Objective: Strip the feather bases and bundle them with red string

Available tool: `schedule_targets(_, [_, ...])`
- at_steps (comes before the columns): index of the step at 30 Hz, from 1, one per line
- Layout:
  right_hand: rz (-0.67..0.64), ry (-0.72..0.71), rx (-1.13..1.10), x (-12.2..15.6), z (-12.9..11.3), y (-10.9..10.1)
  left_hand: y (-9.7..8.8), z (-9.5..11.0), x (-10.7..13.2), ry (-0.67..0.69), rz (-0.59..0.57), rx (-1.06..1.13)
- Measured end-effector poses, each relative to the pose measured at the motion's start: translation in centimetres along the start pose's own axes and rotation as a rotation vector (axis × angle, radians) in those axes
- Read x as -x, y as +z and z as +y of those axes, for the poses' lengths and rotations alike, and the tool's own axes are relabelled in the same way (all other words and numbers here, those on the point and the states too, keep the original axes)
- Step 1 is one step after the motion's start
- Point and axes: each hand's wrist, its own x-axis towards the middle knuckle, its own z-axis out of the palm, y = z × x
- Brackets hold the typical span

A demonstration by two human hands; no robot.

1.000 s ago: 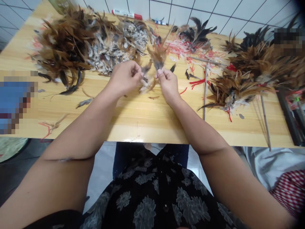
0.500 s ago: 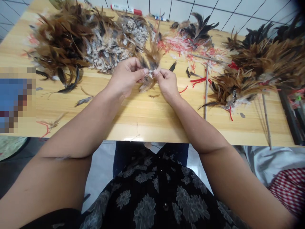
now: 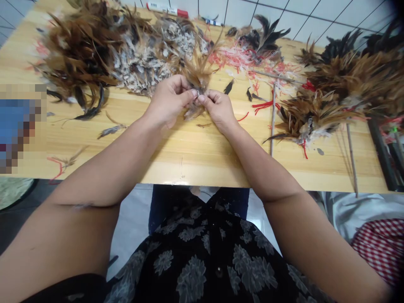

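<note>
A person's left hand [image 3: 170, 101] and right hand [image 3: 217, 110] grip a feather tuft [image 3: 198, 78] at the fingertips, fingers curled, above the middle of a pale wooden bench [image 3: 195, 158]. Its brown, barred plumes fan upward, soft grey fluff hanging below. Toward the far edge, a heap of glossy brown feathers [image 3: 78, 46] lies against a pile of speckled grey down [image 3: 142, 63]. Toward the right edge, more brown and black feathers [image 3: 318, 115] lie in a dense, spiky mass beside two thin bamboo sticks [image 3: 273, 118] and tangled red thread [image 3: 263, 106]. Loose dark plumes are scattered across the grainy, varnished top. A red-capped marker [image 3: 167, 10] rests along the far edge against white tile. At the right edge, a dark-rimmed container [image 3: 381, 151] is cut off, its contents hard to tell.
</note>
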Motion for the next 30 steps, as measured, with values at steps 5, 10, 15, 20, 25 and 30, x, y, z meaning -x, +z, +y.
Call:
schedule_targets(5, [0.036, 0.014, 0.016, -0.3, 0.3, -0.3, -0.2, 0.3, -0.2, -0.046, 0.056, 0.006])
schedule_targets(10, [0.009, 0.010, -0.020, -1.0, 1.2, -0.8, 0.0, 0.3, 0.1, -0.016, 0.002, 0.039])
schedule_targets(15, [-0.048, 0.005, -0.046, -0.8, 0.9, -0.9, 0.9, 0.4, 0.7, -0.064, -0.052, 0.074])
schedule_targets(20, [-0.029, 0.019, -0.041, -0.5, 0.8, -0.8, 0.1, 0.6, 0.3, -0.022, 0.010, -0.109])
schedule_targets(25, [0.063, 0.014, -0.004, -1.0, 2.0, -1.2, -1.8, 1.9, 0.3, 0.145, 0.072, -0.449])
schedule_targets(30, [0.111, 0.015, 0.013, -1.1, 2.2, -1.3, -2.3, 2.3, 0.5, 0.225, 0.032, -0.499])
